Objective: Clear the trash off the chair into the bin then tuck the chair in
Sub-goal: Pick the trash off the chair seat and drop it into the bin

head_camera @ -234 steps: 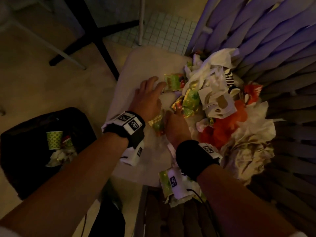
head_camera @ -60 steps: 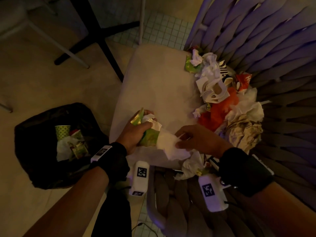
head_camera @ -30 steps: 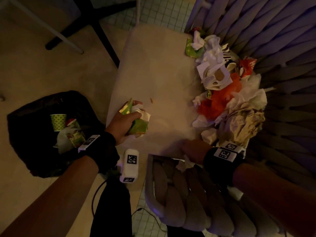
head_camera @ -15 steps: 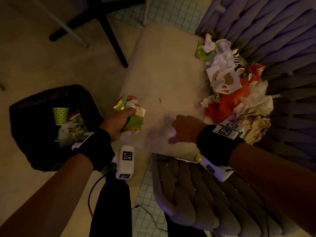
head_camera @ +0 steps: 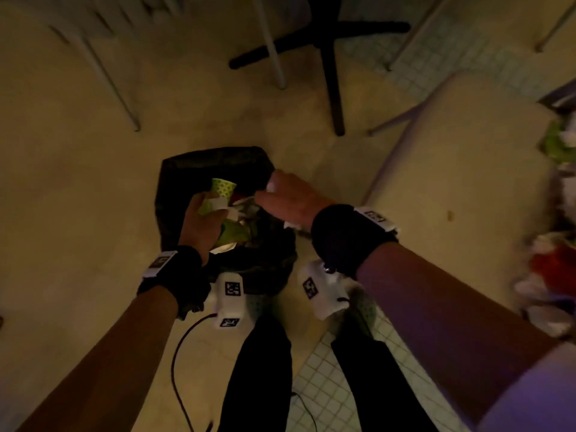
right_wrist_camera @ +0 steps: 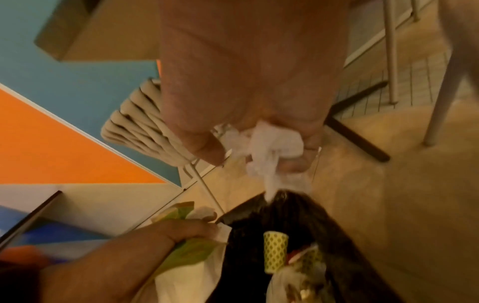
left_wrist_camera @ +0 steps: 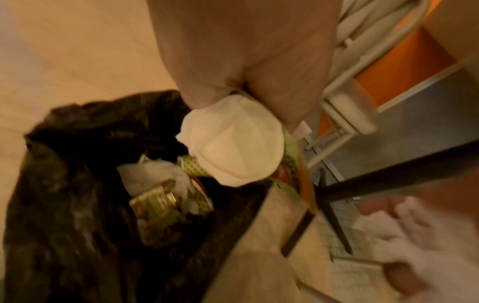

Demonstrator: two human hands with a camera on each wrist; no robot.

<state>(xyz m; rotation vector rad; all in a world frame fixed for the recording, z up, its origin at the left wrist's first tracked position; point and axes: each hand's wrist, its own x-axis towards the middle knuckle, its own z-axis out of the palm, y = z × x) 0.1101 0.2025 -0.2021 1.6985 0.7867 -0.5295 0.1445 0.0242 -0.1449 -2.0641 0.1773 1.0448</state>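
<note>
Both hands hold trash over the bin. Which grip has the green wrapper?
The left hand: green wrapper plus white tissue. The right hand holds only crumpled white paper.

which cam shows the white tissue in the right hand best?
Right wrist: the crumpled white tissue fills mid-frame, gripped by the right hand. The head view hides it behind that hand; the left wrist view shows only a blur.

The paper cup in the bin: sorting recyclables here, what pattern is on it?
The paper cup has a green-and-yellow lattice print, clearest in the right wrist view.
</note>
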